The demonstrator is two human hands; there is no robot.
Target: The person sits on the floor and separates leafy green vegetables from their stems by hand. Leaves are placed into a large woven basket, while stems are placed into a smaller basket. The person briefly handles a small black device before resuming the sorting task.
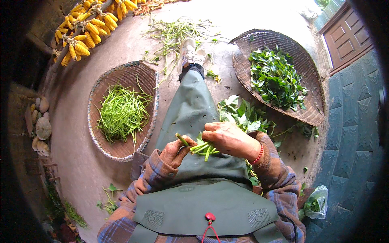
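Observation:
My left hand (pixel 177 151) pinches a short length of green stem (pixel 182 139) between thumb and fingers, above my green rubber waders (pixel 190 106). Close beside it, my right hand (pixel 229 140) is closed around a small bunch of cut leaf stalks (pixel 203 148), their ends pointing toward the left hand. Some leaf shows above the stalks; the rest of the bunch is hidden by the fingers. A heap of leafy vines (pixel 243 114) lies just beyond the right hand, partly covered by that forearm.
Left stands a woven basket (pixel 91 121) of thin green stalks (pixel 123 114). Right is a woven winnowing tray (pixel 313 112) of dark green leaves (pixel 275 77). Stripped vines (pixel 179 30) litter the floor by my shoes. Corn cobs (pixel 91 29) hang upper left; a plastic bag (pixel 317 202) sits lower right.

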